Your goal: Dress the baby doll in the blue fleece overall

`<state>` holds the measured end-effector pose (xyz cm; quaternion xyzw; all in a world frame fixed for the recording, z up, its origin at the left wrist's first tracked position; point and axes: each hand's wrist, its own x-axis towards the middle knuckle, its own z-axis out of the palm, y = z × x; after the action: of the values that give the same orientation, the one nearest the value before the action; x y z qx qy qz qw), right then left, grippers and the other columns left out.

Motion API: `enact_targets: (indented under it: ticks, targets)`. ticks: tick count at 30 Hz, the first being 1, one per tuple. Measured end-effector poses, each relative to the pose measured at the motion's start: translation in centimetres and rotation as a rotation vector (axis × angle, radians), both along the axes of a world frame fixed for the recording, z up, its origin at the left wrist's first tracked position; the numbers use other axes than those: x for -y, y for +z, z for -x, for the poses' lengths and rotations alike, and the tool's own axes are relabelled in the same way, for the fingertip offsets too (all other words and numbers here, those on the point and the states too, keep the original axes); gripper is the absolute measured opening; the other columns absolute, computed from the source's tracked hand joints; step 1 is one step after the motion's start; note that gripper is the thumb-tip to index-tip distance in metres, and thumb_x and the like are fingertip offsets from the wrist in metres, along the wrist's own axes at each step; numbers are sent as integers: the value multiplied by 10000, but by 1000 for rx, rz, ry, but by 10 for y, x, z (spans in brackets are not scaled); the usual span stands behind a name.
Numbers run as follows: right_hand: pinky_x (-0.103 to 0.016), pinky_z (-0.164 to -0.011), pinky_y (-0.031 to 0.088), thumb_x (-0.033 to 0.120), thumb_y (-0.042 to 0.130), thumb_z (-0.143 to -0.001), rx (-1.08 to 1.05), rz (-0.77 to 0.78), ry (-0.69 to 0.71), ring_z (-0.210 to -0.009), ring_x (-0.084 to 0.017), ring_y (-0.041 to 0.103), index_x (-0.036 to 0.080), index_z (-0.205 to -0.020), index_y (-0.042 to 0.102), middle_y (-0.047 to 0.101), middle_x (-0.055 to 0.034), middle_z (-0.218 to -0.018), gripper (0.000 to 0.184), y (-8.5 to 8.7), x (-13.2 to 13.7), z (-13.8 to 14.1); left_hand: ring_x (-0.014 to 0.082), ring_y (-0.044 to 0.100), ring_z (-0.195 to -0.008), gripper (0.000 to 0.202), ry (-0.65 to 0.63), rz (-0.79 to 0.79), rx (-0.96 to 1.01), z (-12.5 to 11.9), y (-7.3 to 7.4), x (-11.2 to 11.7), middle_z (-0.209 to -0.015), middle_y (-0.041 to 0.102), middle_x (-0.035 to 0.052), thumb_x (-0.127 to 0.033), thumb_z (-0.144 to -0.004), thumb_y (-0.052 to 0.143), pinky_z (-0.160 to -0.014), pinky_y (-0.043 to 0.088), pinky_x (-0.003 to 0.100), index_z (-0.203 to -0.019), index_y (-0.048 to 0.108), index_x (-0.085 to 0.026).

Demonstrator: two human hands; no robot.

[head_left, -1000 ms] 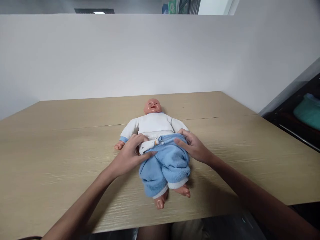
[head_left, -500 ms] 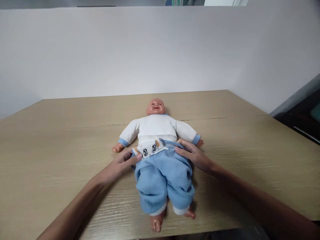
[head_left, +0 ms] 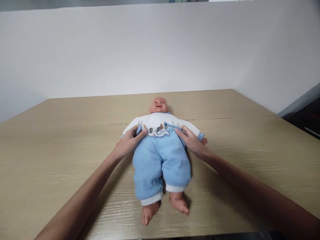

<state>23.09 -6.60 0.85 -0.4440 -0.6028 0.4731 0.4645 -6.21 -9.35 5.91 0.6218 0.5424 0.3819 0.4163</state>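
A baby doll (head_left: pixel 159 105) lies on its back, its head toward the wall and its bare feet toward me. It wears a white long-sleeved top (head_left: pixel 160 118) with blue cuffs and fleecy blue overalls (head_left: pixel 161 156) with white leg hems. My left hand (head_left: pixel 131 138) pinches the overalls' upper edge on the left, by a blue strap. On the other side, my right hand (head_left: pixel 188 138) grips the top edge near another blue strap (head_left: pixel 172 126). Between the hands, the white bib (head_left: pixel 156 130) with embroidered eyes lies over the doll's belly.
The doll rests on a light wooden table (head_left: pixel 75 160) with a thin seam across it. A pale wall (head_left: pixel 125 50) rises behind the table. At the right edge stands a dark object (head_left: pixel 305 116) that I cannot make out.
Both hands have pulled the overalls up toward the doll's chest. The bib now covers the top's lower part, the trouser legs are straighter, and more of the feet and ankles shows.
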Motion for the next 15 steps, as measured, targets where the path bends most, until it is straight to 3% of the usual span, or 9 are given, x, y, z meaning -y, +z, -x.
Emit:
enact_targets:
  ticks: [3,8,11,15]
  targets:
    - [-386,-1066,496,604,697,-950,-13,48,58,-1013,-223,631,228,-911,680,714,3,-952,379,-9,8,-2,241,617,-906,575,-35,64,-5,13,-12,4,-923,692,33,-741,-901,699,-735,496,312,-1010,686,-177]
    - [-470,-1179,480,455,664,-946,-427,265,134,-1243,-275,661,243,-1131,750,797,-35,-1147,294,-2,21,8,262,680,-1022,587,-113,250,263,22,-30,9,-1148,762,99,-674,-934,726,-888,532,349,-1227,715,-165]
    - [-464,-1171,492,452,638,-969,-502,349,123,-1284,-281,662,261,-1230,734,798,-36,-1206,338,-5,21,12,229,701,-929,539,-90,277,486,15,-40,8,-1082,786,110,-623,-954,736,-862,549,331,-1235,729,-163]
    - [-415,-1174,460,490,698,-951,-387,241,132,-1279,-277,636,291,-1206,729,772,-20,-1221,326,-10,15,2,182,654,-742,470,-90,254,558,11,-43,5,-883,756,68,-586,-903,811,-684,514,276,-1088,758,-158]
